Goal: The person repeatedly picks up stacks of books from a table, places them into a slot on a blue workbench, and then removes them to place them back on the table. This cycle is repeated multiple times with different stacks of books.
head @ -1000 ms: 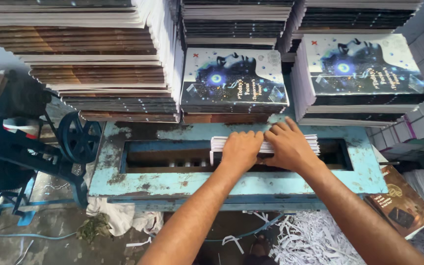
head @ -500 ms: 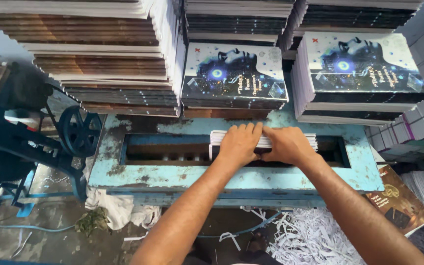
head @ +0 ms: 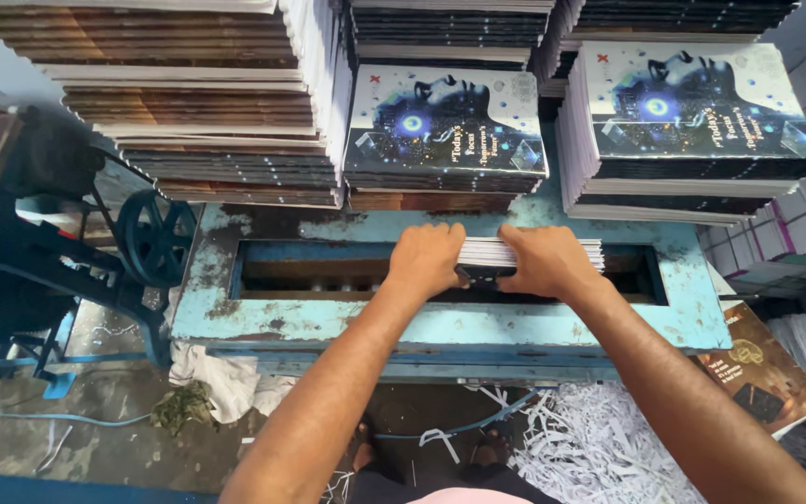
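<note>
1. While standing in the slot of the blue cutting machine (head: pixel 235 317), stack of books (head: pixel 552 252) gripped from both sides.
2. Left hand (head: pixel 426 259): fingers curled over the stack's top edge.
3. Right hand (head: pixel 543 261): fingers wrapped likewise.
4. Behind: piled books (head: pixel 445 131).

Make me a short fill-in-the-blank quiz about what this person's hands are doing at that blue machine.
1. Both hands, the left hand and the right hand, rest on a small stack of ____ in the machine's slot.
2. The machine is painted a worn light ____.
3. The floor at lower right is heaped with white paper ____.
4. The black wheel sits at the machine's ____ end.

Missing words: books; blue; strips; left
</note>
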